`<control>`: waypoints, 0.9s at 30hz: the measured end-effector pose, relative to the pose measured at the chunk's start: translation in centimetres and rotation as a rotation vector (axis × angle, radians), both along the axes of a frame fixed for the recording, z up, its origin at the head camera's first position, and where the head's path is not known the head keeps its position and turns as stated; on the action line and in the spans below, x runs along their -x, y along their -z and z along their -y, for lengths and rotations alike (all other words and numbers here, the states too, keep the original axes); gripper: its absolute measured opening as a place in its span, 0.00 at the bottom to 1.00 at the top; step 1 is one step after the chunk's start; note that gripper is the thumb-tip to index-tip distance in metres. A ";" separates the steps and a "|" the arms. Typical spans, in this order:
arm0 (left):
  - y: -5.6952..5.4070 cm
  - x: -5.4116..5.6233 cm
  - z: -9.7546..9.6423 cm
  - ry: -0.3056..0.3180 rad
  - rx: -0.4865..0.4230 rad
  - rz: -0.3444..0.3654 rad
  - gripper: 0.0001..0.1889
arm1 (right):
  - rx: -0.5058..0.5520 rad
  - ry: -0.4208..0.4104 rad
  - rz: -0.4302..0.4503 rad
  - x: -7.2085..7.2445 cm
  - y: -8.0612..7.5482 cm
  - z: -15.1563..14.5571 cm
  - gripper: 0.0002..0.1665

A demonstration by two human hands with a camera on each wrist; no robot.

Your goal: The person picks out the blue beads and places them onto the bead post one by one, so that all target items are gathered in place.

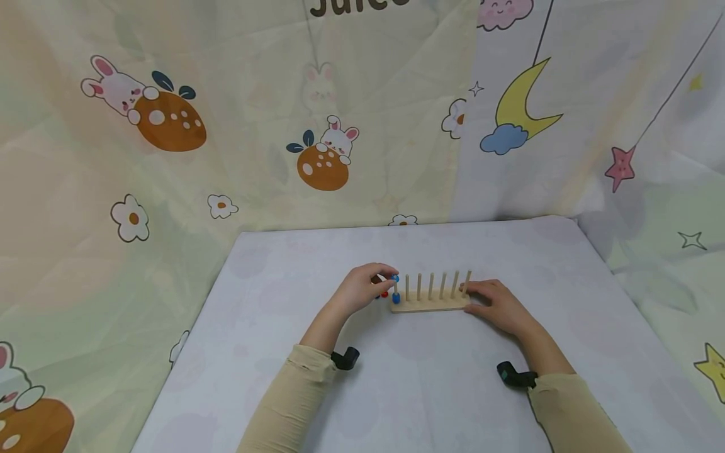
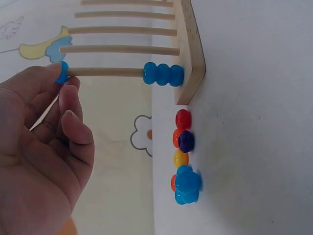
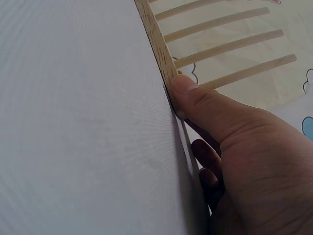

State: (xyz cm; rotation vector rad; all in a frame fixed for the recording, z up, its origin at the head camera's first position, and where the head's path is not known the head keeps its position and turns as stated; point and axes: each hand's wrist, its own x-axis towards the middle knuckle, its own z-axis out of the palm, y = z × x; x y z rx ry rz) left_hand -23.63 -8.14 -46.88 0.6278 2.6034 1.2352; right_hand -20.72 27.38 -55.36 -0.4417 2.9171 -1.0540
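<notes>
A wooden peg stand (image 1: 430, 304) with several upright pegs stands on the table. My left hand (image 1: 358, 290) pinches a blue bead (image 2: 62, 73) between thumb and fingertips, right at the top of the leftmost peg (image 2: 105, 72). Lower on that same peg, three blue beads (image 2: 163, 74) are stacked against the base; the other visible pegs carry no beads. At the opposite end, my right hand (image 1: 498, 306) grips the base (image 3: 159, 44), its thumb (image 3: 186, 84) on the front side beside the last peg. The other fingers are partly hidden behind it.
Loose beads lie left of the stand, mostly hidden by the left hand in the head view. In the left wrist view they show as a red bead (image 2: 183, 119), a dark purple bead (image 2: 186, 141), a yellow bead (image 2: 181, 158), orange ones and a cluster of blue beads (image 2: 188, 182).
</notes>
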 end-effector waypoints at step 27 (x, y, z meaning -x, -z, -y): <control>2.9 0.2 -0.2 -0.028 0.062 -0.003 0.14 | 0.003 0.009 0.010 -0.2 -0.2 0.2 0.32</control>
